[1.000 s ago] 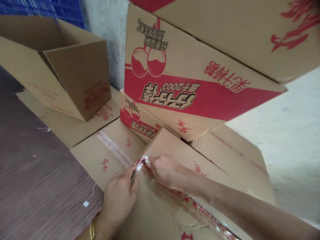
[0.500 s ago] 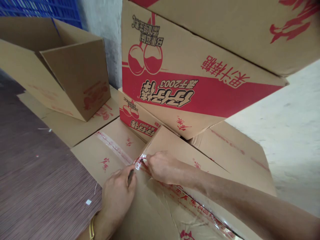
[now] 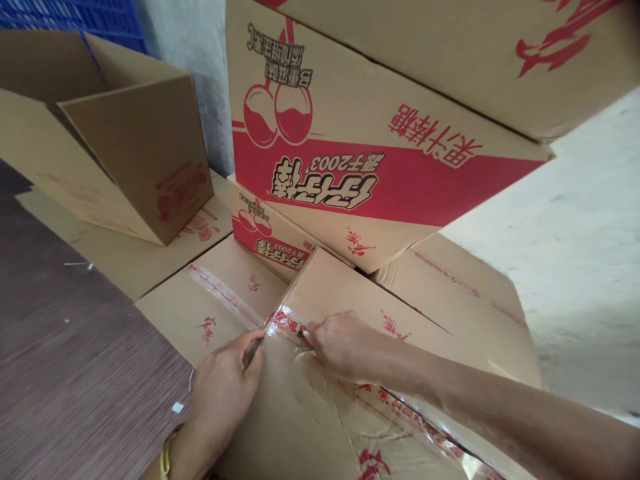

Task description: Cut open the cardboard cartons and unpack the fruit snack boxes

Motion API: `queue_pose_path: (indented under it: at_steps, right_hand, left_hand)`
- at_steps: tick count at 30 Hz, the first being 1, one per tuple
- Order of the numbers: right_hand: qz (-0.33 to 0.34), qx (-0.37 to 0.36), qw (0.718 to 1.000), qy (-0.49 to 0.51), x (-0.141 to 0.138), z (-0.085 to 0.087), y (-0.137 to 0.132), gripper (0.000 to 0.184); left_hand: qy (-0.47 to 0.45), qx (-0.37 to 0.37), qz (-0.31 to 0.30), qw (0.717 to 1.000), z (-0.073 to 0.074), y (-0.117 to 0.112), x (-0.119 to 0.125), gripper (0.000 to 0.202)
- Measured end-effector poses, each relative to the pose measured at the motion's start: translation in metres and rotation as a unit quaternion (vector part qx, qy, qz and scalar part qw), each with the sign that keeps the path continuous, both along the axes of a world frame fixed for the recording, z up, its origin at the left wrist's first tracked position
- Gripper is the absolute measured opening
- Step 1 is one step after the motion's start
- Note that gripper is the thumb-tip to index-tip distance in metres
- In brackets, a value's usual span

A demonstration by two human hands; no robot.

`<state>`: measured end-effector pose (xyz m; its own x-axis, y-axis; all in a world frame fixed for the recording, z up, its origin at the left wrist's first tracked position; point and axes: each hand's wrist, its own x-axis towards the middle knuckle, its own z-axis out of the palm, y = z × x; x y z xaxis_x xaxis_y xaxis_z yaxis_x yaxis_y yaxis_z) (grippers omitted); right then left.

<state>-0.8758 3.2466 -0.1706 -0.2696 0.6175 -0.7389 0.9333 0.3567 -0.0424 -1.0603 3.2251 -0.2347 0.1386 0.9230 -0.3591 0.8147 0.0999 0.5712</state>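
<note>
Step in hand: I judge I am opening the taped seam of the near carton (image 3: 320, 413), at its far corner.
Left hand (image 3: 225, 393): fingers closed around a thin dark blade (image 3: 253, 348), tip at the tape (image 3: 400, 407) end.
Right hand (image 3: 340, 343): fingertips pressed together, pinching the tape end at the corner.
Tape: runs along the seam toward me, wrinkled.
Next move: likely needs the tape end held taut and the blade kept shallow along the seam.
Around: printed cartons (image 3: 360, 160) stacked behind; desk (image 3: 75, 360) at left.
</note>
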Motion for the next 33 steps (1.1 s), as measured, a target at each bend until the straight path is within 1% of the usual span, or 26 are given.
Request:
queue_pose_path:
  at_steps: [4,6,7,9,10,11,13,15,17,19,20,23,24,25,26,28,30,31,33]
  right_hand:
    - [0.017,-0.019,1.0,-0.017,0.01,0.001,0.001,0.024]
    - [0.015,-0.056,0.998,-0.021,0.021,-0.003,0.003,0.029]
    - [0.002,-0.083,0.996,-0.014,0.028,-0.005,0.004,0.031]
    - [-0.046,-0.14,0.989,0.022,0.045,-0.012,0.002,0.033]
    - [-0.083,-0.156,0.983,0.053,0.054,-0.015,-0.001,0.034]
    - [-0.122,-0.153,0.977,0.088,0.062,-0.017,-0.005,0.035]
    - [-0.203,-0.093,0.961,0.165,0.072,-0.02,-0.014,0.032]
    - [-0.268,-0.032,0.929,0.255,0.072,-0.023,-0.022,0.026]
    - [-0.317,-0.007,0.892,0.323,0.062,-0.028,-0.028,0.02]
    - [-0.357,-0.019,0.855,0.374,0.048,-0.034,-0.031,0.016]
    - [-0.382,-0.03,0.833,0.4,0.041,-0.037,-0.031,0.016]
    - [-0.467,-0.1,0.744,0.468,0.028,-0.04,-0.033,0.015]
    - [-0.487,-0.116,0.726,0.472,0.027,-0.039,-0.034,0.014]
    - [-0.494,-0.122,0.721,0.47,0.027,-0.038,-0.034,0.014]
    - [-0.49,-0.12,0.723,0.472,0.027,-0.037,-0.035,0.014]
    - [-0.452,-0.097,0.734,0.498,0.028,-0.039,-0.033,0.015]
    - [-0.402,-0.063,0.745,0.529,0.026,-0.044,-0.024,0.016]
    - [-0.38,-0.052,0.755,0.532,0.023,-0.047,-0.017,0.017]
    - [-0.332,-0.05,0.79,0.513,0.015,-0.054,0.0,0.021]
  left_hand:
    - [-0.015,-0.058,0.005,0.998,0.002,0.009,0.001,0.034]
    - [-0.035,-0.077,-0.003,0.996,0.0,0.014,0.001,0.033]
    - [-0.048,-0.081,-0.005,0.996,-0.002,0.016,0.001,0.034]
    - [-0.086,-0.084,-0.002,0.993,-0.006,0.02,0.002,0.037]
    - [-0.109,-0.088,0.004,0.99,-0.009,0.021,0.002,0.039]
    - [-0.131,-0.096,0.01,0.987,-0.011,0.022,0.003,0.04]
    - [-0.171,-0.116,0.023,0.978,-0.013,0.023,0.005,0.039]
    - [-0.191,-0.129,0.034,0.973,-0.011,0.024,0.007,0.039]
    - [-0.194,-0.141,0.036,0.97,-0.008,0.027,0.009,0.04]
    - [-0.195,-0.163,0.029,0.967,-0.004,0.03,0.009,0.042]
    - [-0.194,-0.172,0.025,0.965,-0.003,0.031,0.009,0.042]
    - [-0.197,-0.17,0.021,0.965,-0.005,0.031,0.009,0.044]
    - [-0.193,-0.16,0.023,0.968,-0.007,0.03,0.009,0.043]
    - [-0.19,-0.15,0.026,0.97,-0.008,0.029,0.01,0.043]
    - [-0.189,-0.138,0.026,0.972,-0.009,0.027,0.01,0.042]
    - [-0.191,-0.116,0.021,0.974,-0.008,0.023,0.012,0.041]
    - [-0.198,-0.098,0.015,0.975,-0.006,0.02,0.013,0.041]
    - [-0.199,-0.09,0.015,0.976,-0.005,0.018,0.013,0.041]
    - [-0.196,-0.078,0.013,0.977,-0.004,0.017,0.012,0.04]
